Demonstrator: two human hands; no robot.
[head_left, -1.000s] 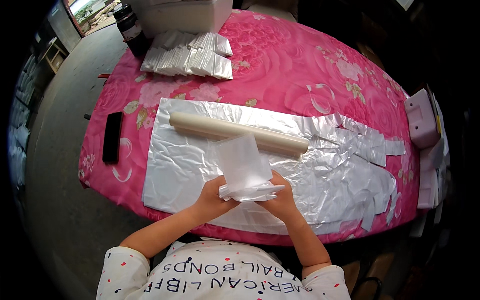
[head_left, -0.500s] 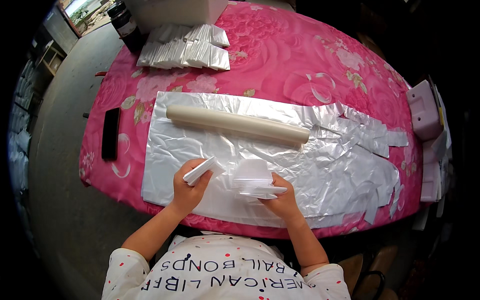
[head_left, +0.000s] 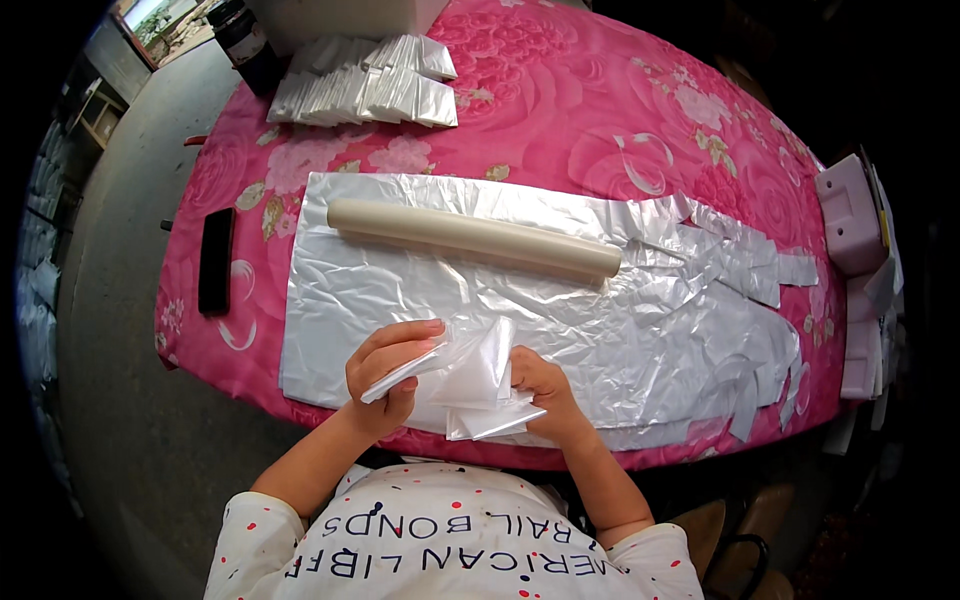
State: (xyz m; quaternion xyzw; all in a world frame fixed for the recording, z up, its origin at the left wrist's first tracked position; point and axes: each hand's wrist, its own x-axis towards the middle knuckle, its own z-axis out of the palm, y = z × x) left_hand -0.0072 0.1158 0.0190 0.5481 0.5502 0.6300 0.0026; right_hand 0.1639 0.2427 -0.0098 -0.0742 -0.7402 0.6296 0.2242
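My left hand [head_left: 378, 372] is closed round a thin stack of folded white plastic film [head_left: 405, 374], its edge turned toward me. Beside it, my right hand [head_left: 547, 390] grips more folded plastic film [head_left: 475, 380], whose sheets fan out loosely between the two hands. The two bundles meet or overlap; I cannot tell whether they are joined. Below both hands, shiny silvery-white plastic sheeting [head_left: 335, 310] lies spread on the table, with ragged strips at its right end. A long cream-coloured tube or roll [head_left: 470, 240] rests across the sheeting.
Rows of folded plastic packets [head_left: 360, 90] lie at the back left, beside a dark jar [head_left: 245, 45] and a white box [head_left: 345, 15]. A black phone [head_left: 216, 262] is near the left edge of the pink floral tablecloth [head_left: 560, 110]. Pale pink containers [head_left: 850, 215] stand at the right edge.
My right hand has moved slightly left and down, bringing its film close against the left hand's stack. The right bundle has tilted and fanned out. My left fingers have stretched further over their stack.
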